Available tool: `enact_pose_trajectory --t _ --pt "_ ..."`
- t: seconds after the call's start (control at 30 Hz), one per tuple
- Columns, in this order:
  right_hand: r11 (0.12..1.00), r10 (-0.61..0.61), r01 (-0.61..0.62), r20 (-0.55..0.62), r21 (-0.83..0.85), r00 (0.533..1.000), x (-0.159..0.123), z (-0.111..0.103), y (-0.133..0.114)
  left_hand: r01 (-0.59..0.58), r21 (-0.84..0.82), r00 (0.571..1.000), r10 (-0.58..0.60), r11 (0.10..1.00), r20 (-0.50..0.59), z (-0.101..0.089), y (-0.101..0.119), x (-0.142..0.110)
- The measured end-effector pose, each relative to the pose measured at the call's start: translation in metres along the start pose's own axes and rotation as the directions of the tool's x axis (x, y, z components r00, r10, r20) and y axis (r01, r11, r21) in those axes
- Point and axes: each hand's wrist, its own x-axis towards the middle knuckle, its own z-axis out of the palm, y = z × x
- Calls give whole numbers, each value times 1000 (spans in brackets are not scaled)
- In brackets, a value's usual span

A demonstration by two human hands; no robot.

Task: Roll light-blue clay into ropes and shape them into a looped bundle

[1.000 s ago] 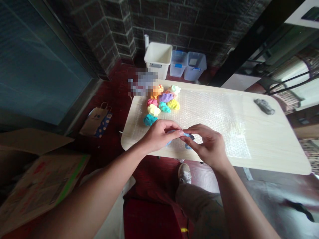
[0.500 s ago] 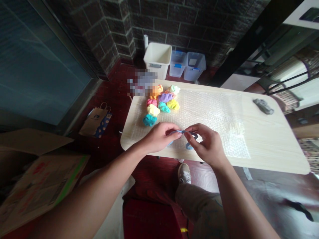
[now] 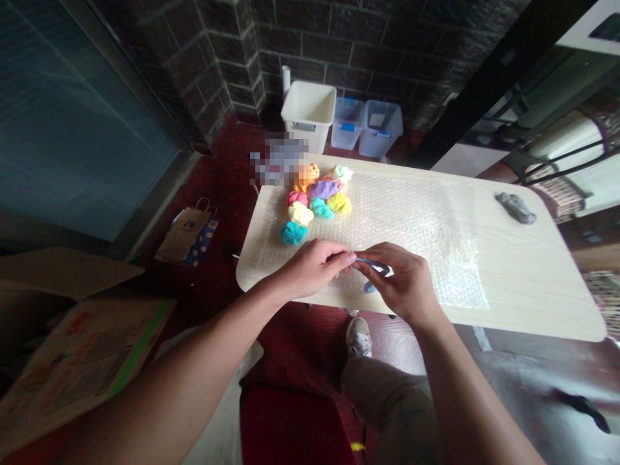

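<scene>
A thin, soft-looking blue-grey strip [image 3: 382,267] is stretched between my hands above the near edge of the table. My left hand [image 3: 314,268] pinches one part of it, thumb on top. Close on its right, my right hand [image 3: 404,281] grips the strip with thumb and fingers, and a curled end hangs down below. The fingertips of the two hands almost meet. Beyond my left hand lie several soft, crumpled bundles: a teal bundle [image 3: 293,233], a pale yellow bundle [image 3: 301,214], a purple bundle [image 3: 324,188] and others.
Bubble wrap [image 3: 411,213] covers much of the pale table [image 3: 542,278]. A grey twisted bundle [image 3: 516,208] lies at the right. Behind the table stand a white bin [image 3: 310,119] and two clear boxes [image 3: 382,129]. A paper bag [image 3: 186,232] and an open carton [image 3: 87,349] are at the left.
My hands have drawn closer together, and the part of the strip between the fingertips is now mostly covered. The loop under my left hand no longer shows.
</scene>
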Motion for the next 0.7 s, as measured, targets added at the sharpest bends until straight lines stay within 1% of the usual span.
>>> enact_pose_trajectory --t 0.03,0.1,0.17,0.27,0.4,0.53,0.6,0.7 --pt "1000 -17 17 7 -17 1000 0 -1 0 -2 -11 1000 2 1000 8 0 -1 -1" --pt "999 -10 10 -2 -46 1000 0 -2 0 -11 -35 1000 12 999 3 -1 -2 -1" --pt "998 41 -42 -20 -42 999 -1 -2 0 -23 -33 999 22 999 -28 -1 -4 -2" --pt "992 117 -116 -26 39 993 -2 -1 -1 -36 21 998 37 999 -59 -2 -4 -1" --pt "992 106 -104 -24 76 994 -2 1 -1 -54 104 997 60 993 -48 -3 1 -1" --pt "991 99 -95 -46 92 994 -1 0 -1 -39 172 999 44 984 -25 -3 5 -3" --pt "988 112 -105 -51 114 992 -1 0 -1 -44 175 998 49 984 -25 -1 6 -4" --pt "978 136 -126 -47 163 990 -2 0 -1 -97 165 993 106 982 -46 0 7 -4"
